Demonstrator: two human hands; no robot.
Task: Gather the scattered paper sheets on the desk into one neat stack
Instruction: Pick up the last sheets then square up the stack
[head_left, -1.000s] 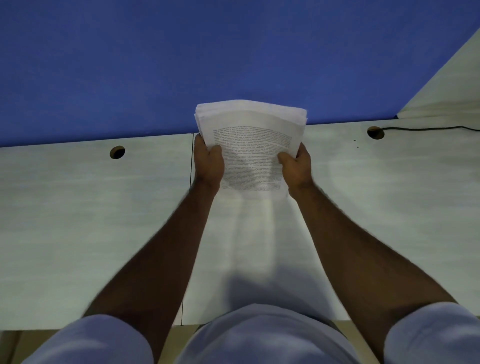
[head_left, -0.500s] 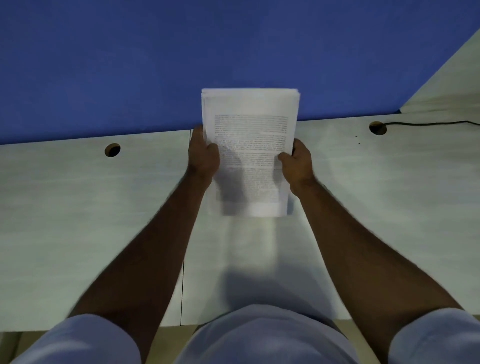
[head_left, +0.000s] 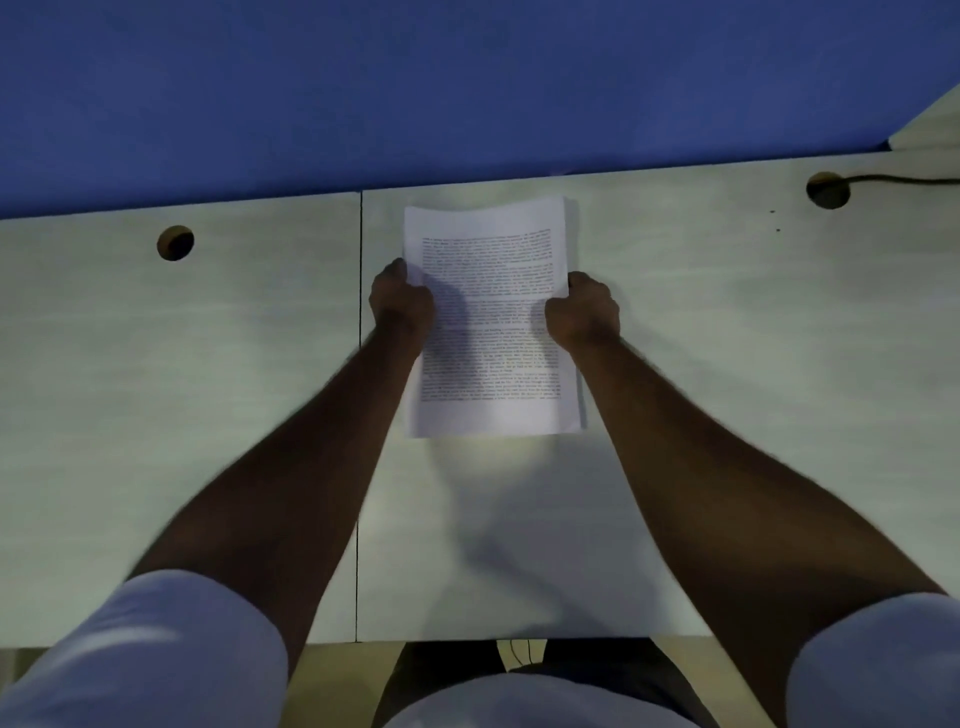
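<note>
- Paper stack (head_left: 491, 317): I see one squared pile of printed sheets, text side up, on the pale desk (head_left: 727, 364), just right of the seam (head_left: 360, 364) between two desk panels; whether it lies fully flat I cannot tell
- Left hand (head_left: 401, 304): I see it gripping the stack's left edge, fingers curled round the sheets
- Right hand (head_left: 584, 309): I see it clamped on the stack's right edge, level with the left hand
- Cable holes: one (head_left: 175, 242) far left of the stack, one (head_left: 828, 190) far right with a dark cable (head_left: 904, 180) running out of it
- Blue partition (head_left: 415, 88): stands along the desk's far edge
- White sleeves (head_left: 156, 654): cover both upper arms
</note>
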